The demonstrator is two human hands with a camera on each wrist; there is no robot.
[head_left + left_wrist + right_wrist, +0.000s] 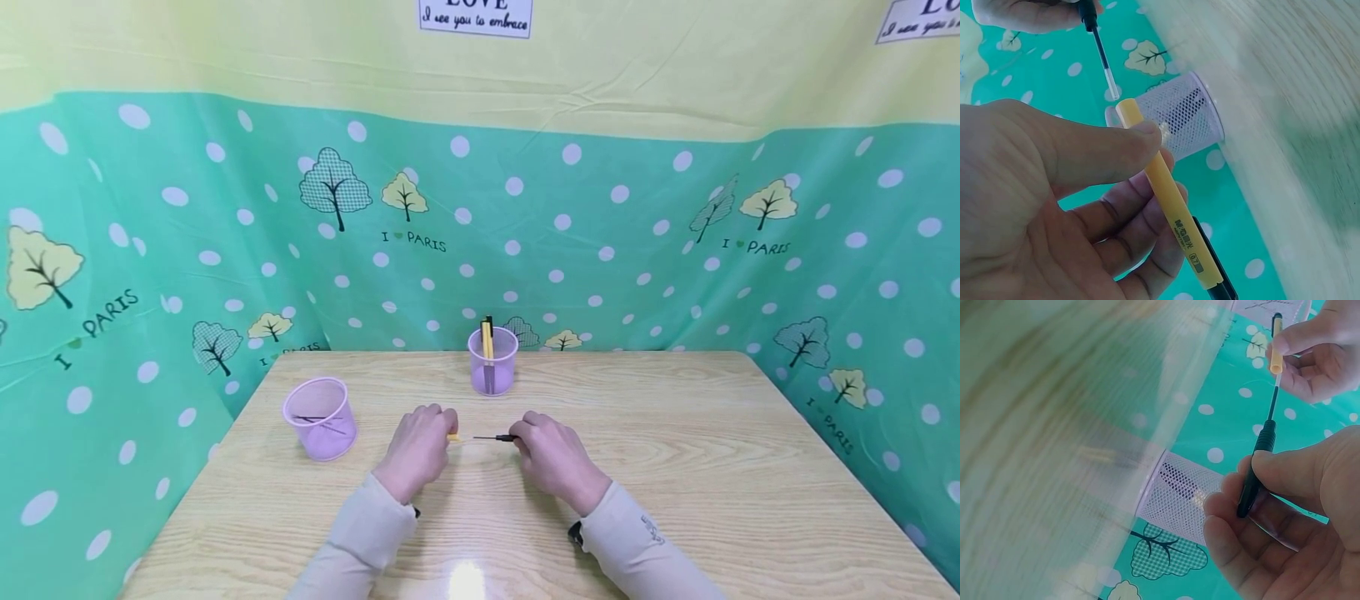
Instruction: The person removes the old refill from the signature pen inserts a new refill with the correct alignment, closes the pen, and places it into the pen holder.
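My left hand point(418, 450) pinches a yellow pen barrel point(1175, 209) between thumb and fingers; a black clip end shows at its lower end in the left wrist view. Opposite it, my right hand point(558, 462) pinches the black grip section point(1252, 478) of a pen. A thin ink refill point(1103, 55) sticks out of this section and points at the barrel's open end. In the left wrist view the refill's clear tail stands just short of that opening. Both hands are above the middle of the table.
A purple mesh cup point(327, 442) at the left holds several thin dark sticks that look like refills. Behind the hands, another purple mesh cup point(507, 371) holds yellow-and-black pens. The wooden table point(675, 467) ends at a green dotted curtain point(600, 225) at the back and sides.
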